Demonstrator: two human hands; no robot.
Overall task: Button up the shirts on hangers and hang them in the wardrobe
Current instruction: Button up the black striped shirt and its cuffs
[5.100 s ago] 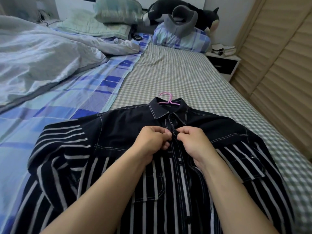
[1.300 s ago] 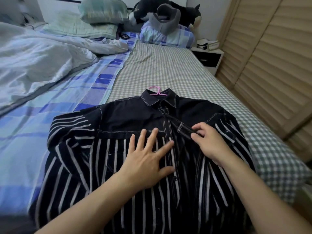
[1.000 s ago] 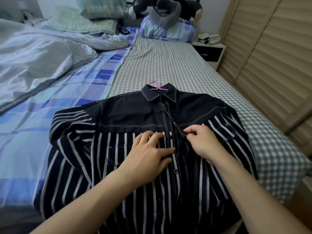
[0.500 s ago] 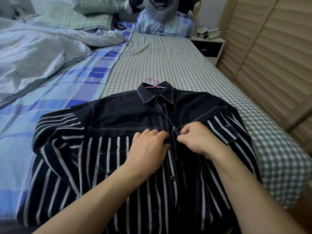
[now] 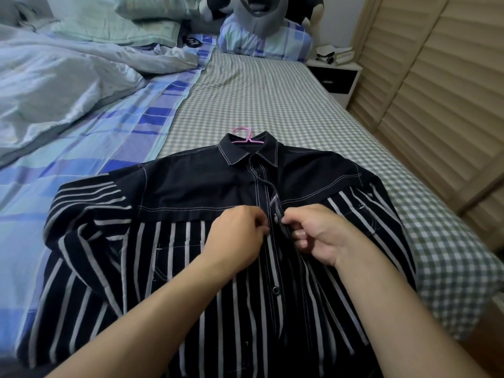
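A dark navy shirt (image 5: 191, 186) with white stripes lies face up on the bed, collar pointing away from me. A pink hanger (image 5: 245, 135) sits inside it, its hook sticking out past the collar. My left hand (image 5: 237, 238) pinches the left edge of the front placket at chest height. My right hand (image 5: 316, 236) pinches the right placket edge just opposite, fingers curled round the fabric. The two hands almost touch. Below them a dark snap button (image 5: 276, 290) shows on the placket, which lies unfastened there.
The bed has a grey checked sheet (image 5: 272, 99) on the right and a blue plaid sheet (image 5: 95, 148) on the left. A rumpled pale duvet (image 5: 54, 85) fills the far left. Pillows and a plush toy (image 5: 259, 12) lie at the head. A nightstand (image 5: 335, 75) and louvred wardrobe doors (image 5: 436, 91) stand on the right.
My left hand went from lying flat on the shirt's chest to pinching the placket. My right hand drew its placket edge inwards until both hands met at the centre.
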